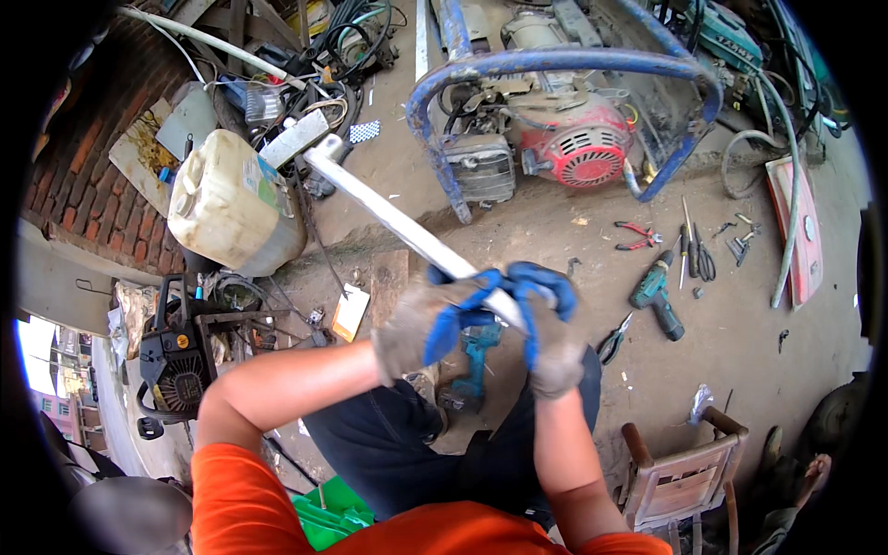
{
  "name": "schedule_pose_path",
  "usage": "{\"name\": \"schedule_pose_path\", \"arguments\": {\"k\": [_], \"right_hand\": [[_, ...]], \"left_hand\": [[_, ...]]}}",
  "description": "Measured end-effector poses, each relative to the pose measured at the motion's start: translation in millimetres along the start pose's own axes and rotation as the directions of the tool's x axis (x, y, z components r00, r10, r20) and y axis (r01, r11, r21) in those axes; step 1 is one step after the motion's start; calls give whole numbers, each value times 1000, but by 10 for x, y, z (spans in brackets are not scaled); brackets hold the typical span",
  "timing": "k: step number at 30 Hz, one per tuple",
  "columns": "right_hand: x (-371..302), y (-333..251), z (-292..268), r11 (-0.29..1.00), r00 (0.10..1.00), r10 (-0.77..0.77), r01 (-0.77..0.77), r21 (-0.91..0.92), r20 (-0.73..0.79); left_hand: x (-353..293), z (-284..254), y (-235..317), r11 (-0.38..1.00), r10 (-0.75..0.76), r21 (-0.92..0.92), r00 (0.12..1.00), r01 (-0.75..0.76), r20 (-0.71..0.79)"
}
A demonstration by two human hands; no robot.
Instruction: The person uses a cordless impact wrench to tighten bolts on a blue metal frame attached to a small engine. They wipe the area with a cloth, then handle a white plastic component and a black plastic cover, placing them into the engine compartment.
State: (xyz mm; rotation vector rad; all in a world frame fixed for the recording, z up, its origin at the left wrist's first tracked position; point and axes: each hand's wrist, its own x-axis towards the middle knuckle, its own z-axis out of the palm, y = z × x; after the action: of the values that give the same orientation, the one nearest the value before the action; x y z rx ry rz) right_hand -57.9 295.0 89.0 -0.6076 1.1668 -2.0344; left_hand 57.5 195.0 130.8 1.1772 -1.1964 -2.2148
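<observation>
A long pale metal bar slants from upper left down to my hands, its far end knobbed. My left hand, in a grey and blue work glove, is closed around its lower part. At the near end, my right hand, gloved the same way, grips it with bent fingers. The tip within the right hand is partly hidden. Below the hands, between my knees, a teal cordless power tool stands on the ground, partly covered by my gloves.
A blue-framed machine with a red engine stands ahead. To the right lie a teal drill, red-handled pliers and dark pliers. A jerrycan and chainsaw are left; a wooden chair is near right.
</observation>
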Motion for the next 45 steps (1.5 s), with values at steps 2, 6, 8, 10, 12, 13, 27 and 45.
{"name": "schedule_pose_path", "arguments": {"k": [2, 6, 8, 10, 12, 13, 27, 45], "right_hand": [[-23, -160, -434, 990, 997, -56, 61, 123, -47], [222, -732, -1589, 994, 990, -94, 86, -72, -109], [469, -878, -1931, 986, 987, -129, 118, -114, -99], [701, -1003, -2062, 995, 988, -86, 79, -63, -125], [969, -1141, -2193, 964, 994, 90, -73, 254, -56], [1076, -1125, -2200, 934, 997, 63, -43, 356, -46], [1669, -769, -1850, 805, 957, -240, 102, 584, 163], [2006, -591, -1448, 887, 979, -194, 202, 415, -63]], "left_hand": [[-38, 252, -135, 997, 6, -76, 1000, -4, 26], [206, 535, -40, 940, 141, -329, 980, -88, 140], [368, 667, 6, 900, 153, -430, 973, -65, 173], [484, 878, 84, 893, 181, -445, 955, -60, 235], [756, 996, 113, 842, 268, -534, 918, -76, 292], [885, 1023, 161, 823, 271, -566, 911, -51, 312], [1485, 735, 367, 715, 273, -688, 856, 125, 439], [1868, 606, 314, 670, 372, -743, 862, 9, 346]]}}
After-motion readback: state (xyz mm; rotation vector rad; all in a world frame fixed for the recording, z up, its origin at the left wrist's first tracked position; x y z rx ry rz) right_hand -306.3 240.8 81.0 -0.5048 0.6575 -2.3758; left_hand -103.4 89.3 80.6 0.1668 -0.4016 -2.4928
